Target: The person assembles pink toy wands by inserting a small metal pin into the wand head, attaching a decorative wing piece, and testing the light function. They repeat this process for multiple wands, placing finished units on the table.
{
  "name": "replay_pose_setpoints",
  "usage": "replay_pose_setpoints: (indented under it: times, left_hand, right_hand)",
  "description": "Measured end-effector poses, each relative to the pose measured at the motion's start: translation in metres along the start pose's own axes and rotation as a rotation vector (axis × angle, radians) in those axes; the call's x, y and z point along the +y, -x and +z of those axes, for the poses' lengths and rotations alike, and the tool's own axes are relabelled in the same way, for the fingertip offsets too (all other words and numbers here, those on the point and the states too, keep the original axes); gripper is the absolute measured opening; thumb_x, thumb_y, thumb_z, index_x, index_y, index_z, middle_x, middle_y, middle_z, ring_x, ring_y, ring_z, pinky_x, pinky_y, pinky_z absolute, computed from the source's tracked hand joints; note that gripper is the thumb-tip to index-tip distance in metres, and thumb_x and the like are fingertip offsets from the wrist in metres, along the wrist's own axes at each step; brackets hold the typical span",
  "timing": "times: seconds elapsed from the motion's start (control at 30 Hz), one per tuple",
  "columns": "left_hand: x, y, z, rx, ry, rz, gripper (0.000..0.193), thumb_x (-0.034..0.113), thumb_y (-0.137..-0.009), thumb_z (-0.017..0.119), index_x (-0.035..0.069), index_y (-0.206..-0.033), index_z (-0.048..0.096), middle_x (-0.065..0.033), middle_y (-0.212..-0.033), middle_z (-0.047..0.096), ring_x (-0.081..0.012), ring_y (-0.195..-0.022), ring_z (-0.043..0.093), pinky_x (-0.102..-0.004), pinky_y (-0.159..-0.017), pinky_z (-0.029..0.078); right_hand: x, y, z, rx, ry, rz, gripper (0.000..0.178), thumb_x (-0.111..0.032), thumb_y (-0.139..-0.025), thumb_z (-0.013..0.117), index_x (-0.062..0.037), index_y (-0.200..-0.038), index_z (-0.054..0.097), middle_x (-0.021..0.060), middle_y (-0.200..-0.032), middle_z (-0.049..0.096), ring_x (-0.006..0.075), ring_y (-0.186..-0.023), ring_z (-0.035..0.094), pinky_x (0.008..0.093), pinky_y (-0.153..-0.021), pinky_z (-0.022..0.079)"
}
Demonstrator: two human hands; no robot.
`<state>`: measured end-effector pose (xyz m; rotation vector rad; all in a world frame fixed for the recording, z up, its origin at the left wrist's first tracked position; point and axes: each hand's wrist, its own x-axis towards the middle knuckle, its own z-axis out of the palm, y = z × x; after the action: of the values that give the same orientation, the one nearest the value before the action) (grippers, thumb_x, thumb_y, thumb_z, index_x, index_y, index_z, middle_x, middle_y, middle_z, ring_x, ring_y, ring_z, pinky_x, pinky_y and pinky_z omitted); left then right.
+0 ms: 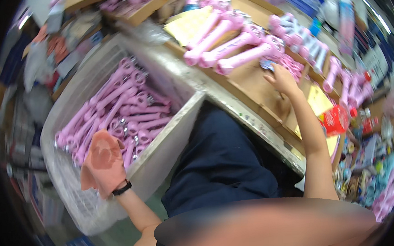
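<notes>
A salmon-coloured cloth [106, 159] covers my left hand [103, 168] over the near side of the grey plastic bin [165, 155]; its fingers are hidden, so I cannot tell what they grip. Inside the bin lies a heap of pink plastic handle-shaped parts [124, 98] with ringed ends and bits of metal. My right hand [283, 78] reaches over the shallow cardboard tray [253, 84] on the bench. Its fingertips close on a small blue-and-purple piece [267, 64], beside a pile of small pink parts [292, 66]. Larger pink handles [247, 57] lie side by side at the tray's far left.
The bench edge [247, 121] runs diagonally between my lap and the trays. More pink and white parts [303, 38] lie beyond. Yellow paper [319, 100] and a red-labelled bottle [336, 120] are right of my forearm. Cluttered small goods [369, 166] fill the right side.
</notes>
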<state>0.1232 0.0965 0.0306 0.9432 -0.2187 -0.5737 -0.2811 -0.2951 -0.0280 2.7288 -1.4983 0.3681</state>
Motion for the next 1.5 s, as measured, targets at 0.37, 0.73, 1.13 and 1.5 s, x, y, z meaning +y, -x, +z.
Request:
replay_pose_setpoints:
  times: [0.37, 0.73, 1.13, 1.5]
  left_hand:
    - [0.077, -0.016, -0.121, 0.464, -1.592, 0.435, 0.024, 0.028, -0.079, 0.077, 0.005, -0.076, 0.073, -0.0071, -0.065, 0.069, -0.0146, -0.061, 0.068, -0.0296, -0.057, 0.050]
    - [0.062, -0.071, -0.165, 0.413, -1.451, 0.314, 0.019, 0.030, -0.078, 0.081, 0.012, -0.084, 0.079, -0.0056, -0.070, 0.072, -0.0117, -0.059, 0.064, -0.0294, -0.059, 0.050]
    - [0.059, -0.093, -0.176, 0.145, -1.485, 0.319, 0.027, 0.015, -0.084, 0.072, -0.002, -0.101, 0.063, -0.0060, -0.085, 0.075, -0.0144, -0.078, 0.066, -0.0310, -0.075, 0.050]
    - [0.041, -0.086, -0.215, 0.054, -0.715, 0.253, 0.034, 0.040, -0.093, 0.055, 0.013, -0.112, 0.061, -0.0015, -0.106, 0.067, -0.0216, -0.098, 0.060, -0.0417, -0.090, 0.044]
  right_hand:
    - [0.008, 0.022, 0.023, 0.163, 0.322, -0.185, 0.028, -0.015, -0.098, 0.052, -0.0052, -0.122, 0.063, 0.0162, -0.105, 0.069, 0.0319, -0.097, 0.066, 0.0446, -0.086, 0.050]
    - [-0.312, -0.045, 0.012, -0.281, -0.382, -0.850, 0.017, -0.010, -0.088, 0.065, -0.0043, -0.104, 0.068, 0.0159, -0.099, 0.067, 0.0356, -0.094, 0.063, 0.0412, -0.083, 0.050]
    - [-0.391, -0.036, 0.342, -1.206, 0.523, -1.285, 0.048, -0.034, -0.074, 0.076, -0.0035, -0.111, 0.065, 0.0154, -0.112, 0.069, 0.0293, -0.102, 0.069, 0.0429, -0.084, 0.055]
    - [-0.445, -0.103, 0.138, -1.201, 0.085, -0.940, 0.049, -0.039, -0.074, 0.071, 0.0017, -0.102, 0.070, 0.0205, -0.094, 0.071, 0.0335, -0.086, 0.069, 0.0403, -0.078, 0.052]
